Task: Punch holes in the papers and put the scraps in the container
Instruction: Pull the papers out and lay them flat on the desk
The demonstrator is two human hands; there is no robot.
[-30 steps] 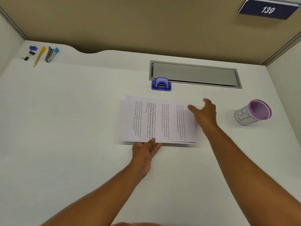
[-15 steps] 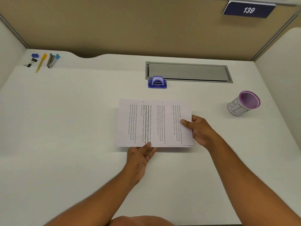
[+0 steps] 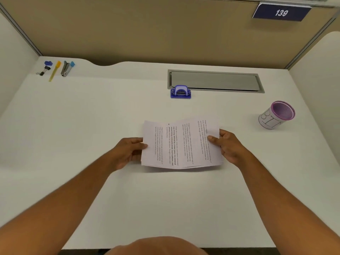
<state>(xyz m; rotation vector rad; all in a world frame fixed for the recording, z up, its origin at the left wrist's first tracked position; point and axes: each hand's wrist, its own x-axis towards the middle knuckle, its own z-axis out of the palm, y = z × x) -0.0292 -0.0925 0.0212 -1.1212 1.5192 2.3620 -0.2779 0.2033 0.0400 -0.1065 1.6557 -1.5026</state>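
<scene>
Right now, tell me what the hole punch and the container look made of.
Hole punch: glossy blue-purple plastic, judging by its sheen and moulded curves.
Container: apparently fine purple mesh inside, probably metal, with a white paper wrap bearing handwritten letters.

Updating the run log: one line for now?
left hand: grips papers | right hand: grips papers | punch: untouched | container: upright

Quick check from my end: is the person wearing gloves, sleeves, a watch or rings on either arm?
No. The left hand and right hand are bare, with no gloves, rings or watch visible. Both forearms are uncovered as far as the frame shows; no sleeve edge, strap or marking appears.
</scene>
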